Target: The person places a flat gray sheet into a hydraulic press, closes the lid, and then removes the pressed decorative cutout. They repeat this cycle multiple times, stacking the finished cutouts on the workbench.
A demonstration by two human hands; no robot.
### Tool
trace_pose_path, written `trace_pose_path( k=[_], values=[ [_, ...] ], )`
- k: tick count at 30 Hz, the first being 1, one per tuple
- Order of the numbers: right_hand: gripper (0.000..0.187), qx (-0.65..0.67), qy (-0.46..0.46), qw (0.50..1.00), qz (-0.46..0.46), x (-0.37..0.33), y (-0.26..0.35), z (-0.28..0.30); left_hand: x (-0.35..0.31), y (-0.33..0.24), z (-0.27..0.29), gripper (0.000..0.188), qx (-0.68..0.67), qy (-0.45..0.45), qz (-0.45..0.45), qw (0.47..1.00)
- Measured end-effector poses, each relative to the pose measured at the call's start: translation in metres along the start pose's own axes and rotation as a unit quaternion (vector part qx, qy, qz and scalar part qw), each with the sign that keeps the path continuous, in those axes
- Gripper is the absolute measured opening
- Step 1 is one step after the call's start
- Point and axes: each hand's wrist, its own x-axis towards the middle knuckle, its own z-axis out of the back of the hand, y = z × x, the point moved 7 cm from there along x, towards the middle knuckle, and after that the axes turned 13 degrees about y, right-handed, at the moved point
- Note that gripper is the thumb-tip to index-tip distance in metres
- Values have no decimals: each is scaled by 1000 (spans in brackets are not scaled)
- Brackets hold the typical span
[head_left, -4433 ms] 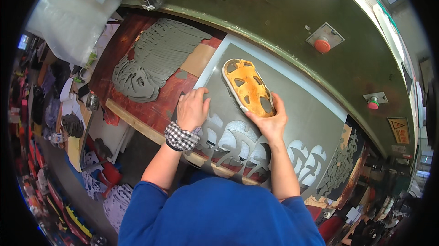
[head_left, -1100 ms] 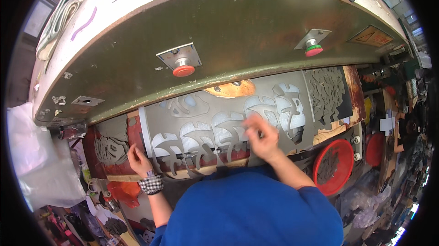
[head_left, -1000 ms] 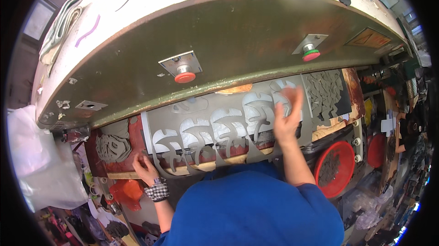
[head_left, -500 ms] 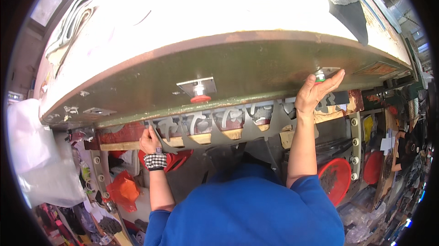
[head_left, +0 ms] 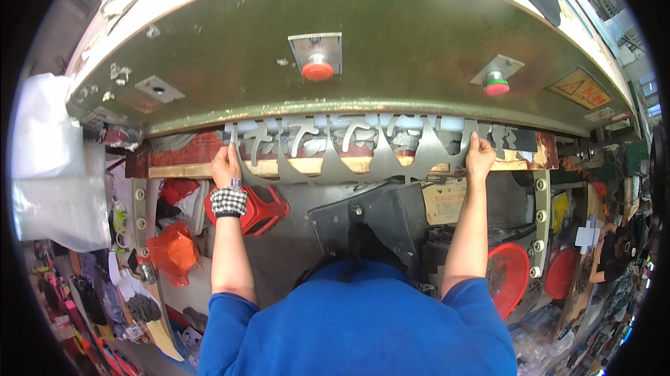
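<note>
A thin grey sheet with a row of cut-out shapes (head_left: pixel 430 154) hangs along the near edge of the work surface, its far side under the green machine beam (head_left: pixel 412 41). My left hand (head_left: pixel 225 166), with a checked black-and-white band at the wrist, pinches the sheet's left end. At its right end my right hand (head_left: pixel 480 157) grips it between thumb and fingers. Through the gaps several curved grey pieces (head_left: pixel 349 136) show. The beam carries a red push button (head_left: pixel 317 69) and a green-ringed pink-red button (head_left: pixel 496 85); neither is touched.
Below the sheet are a red plastic stool (head_left: pixel 264 210), a dark board (head_left: pixel 363 212) and a red tub (head_left: pixel 508 278) of scraps. Clear plastic sheeting (head_left: pixel 56 166) hangs at the left. Another person's arm (head_left: pixel 606 250) shows at the far right.
My right hand has come down from the green-ringed button and taken hold of the sheet's right end. My left hand keeps its hold. The view has shifted, showing more of the beam's front.
</note>
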Motion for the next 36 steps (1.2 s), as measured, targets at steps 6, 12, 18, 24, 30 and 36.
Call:
trace_pose_path(
  k=[6,12,18,24,30,36],
  values=[
    [27,19,-29,999,30,-94,5,59,-46,3,17,33,5,-8,-13,1000],
    [27,-185,-126,975,10,-135,43,77,-99,20,35,30,-122,101,77,984],
    [75,-327,67,885,325,-155,156,-72,-81,-69,56,30,-49,2,-54,997],
    [90,-335,224,860,312,-188,169,-130,-66,-158,-36,40,97,125,-90,983],
    [95,-38,340,930,137,-195,137,-95,-116,-146,-30,40,150,117,-84,978],
    [82,306,276,908,72,-168,107,-18,-127,-145,-23,41,146,122,-62,980]
  ],
)
